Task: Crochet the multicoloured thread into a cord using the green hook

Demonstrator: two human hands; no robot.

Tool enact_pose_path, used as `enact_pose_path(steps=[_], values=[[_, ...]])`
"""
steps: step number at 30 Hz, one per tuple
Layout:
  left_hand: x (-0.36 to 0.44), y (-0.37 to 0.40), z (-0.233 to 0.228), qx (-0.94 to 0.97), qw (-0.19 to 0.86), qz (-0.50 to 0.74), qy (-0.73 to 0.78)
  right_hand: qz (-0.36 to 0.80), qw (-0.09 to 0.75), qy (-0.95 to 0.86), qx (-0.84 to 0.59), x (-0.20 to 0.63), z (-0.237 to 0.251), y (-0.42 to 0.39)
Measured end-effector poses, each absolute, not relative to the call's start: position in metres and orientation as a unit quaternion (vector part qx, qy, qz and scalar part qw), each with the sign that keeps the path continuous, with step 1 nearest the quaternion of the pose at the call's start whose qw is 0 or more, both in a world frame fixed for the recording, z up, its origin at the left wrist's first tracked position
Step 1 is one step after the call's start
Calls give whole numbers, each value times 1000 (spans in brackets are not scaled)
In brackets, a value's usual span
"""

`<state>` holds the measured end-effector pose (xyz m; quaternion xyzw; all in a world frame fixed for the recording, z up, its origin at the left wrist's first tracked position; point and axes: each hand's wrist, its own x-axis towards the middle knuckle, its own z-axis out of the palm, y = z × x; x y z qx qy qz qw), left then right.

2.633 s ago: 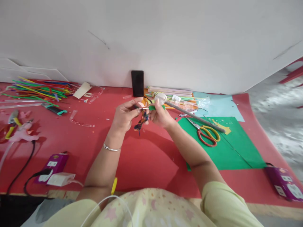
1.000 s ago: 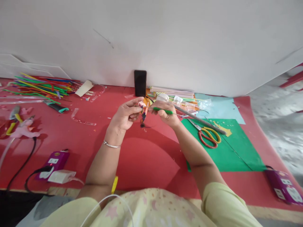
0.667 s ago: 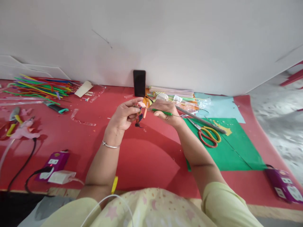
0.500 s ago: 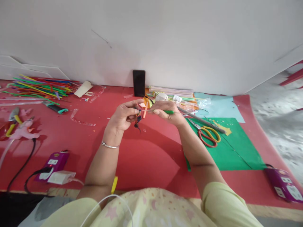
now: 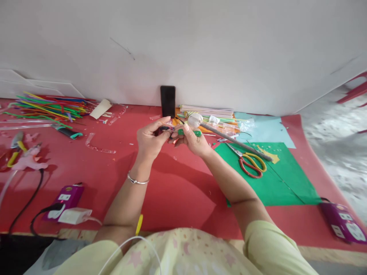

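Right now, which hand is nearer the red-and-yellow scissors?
Right. The right hand is just left of the scissors lying on the green sheet; the left hand is farther left, beyond the right hand.

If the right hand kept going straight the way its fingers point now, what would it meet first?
Probably the left hand: the right hand, gripping a green-handled tool, points left toward it, fingertips nearly touching. Depth is unclear.

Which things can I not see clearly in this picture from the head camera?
- Small dark piece between the left hand and right hand: fingers cover it, too small to identify.
- Green-handled tool: its tip is hidden by the fingers.
- Purple power strip at right: near the frame corner, labels unreadable.
- Pink glue gun at left: blurred near the edge.
- Phone against the wall: screen dark, nothing readable.
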<state>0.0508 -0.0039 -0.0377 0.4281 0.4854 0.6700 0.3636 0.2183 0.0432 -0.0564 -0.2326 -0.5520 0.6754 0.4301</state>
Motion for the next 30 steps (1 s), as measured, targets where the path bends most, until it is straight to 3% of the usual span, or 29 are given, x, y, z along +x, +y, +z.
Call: enact_pose_path(steps=[5,8,13,16,25,30], values=[[48,-6,-30,412,409,675,455,618,469,-579,-252,222,-48,36],[47,-7,-25,402,409,692,438,634,477,-560,-240,222,-46,35],[51,-12,-18,386,495,680,380,663,491,-500,-262,215,-39,31],[53,-14,-18,393,454,699,388,670,512,-468,-263,208,-36,26],[43,-16,-27,571,162,641,487,598,598,-435,-309,192,-42,11],[51,-6,-44,531,208,675,468,590,661,-340,-315,171,-45,6]])
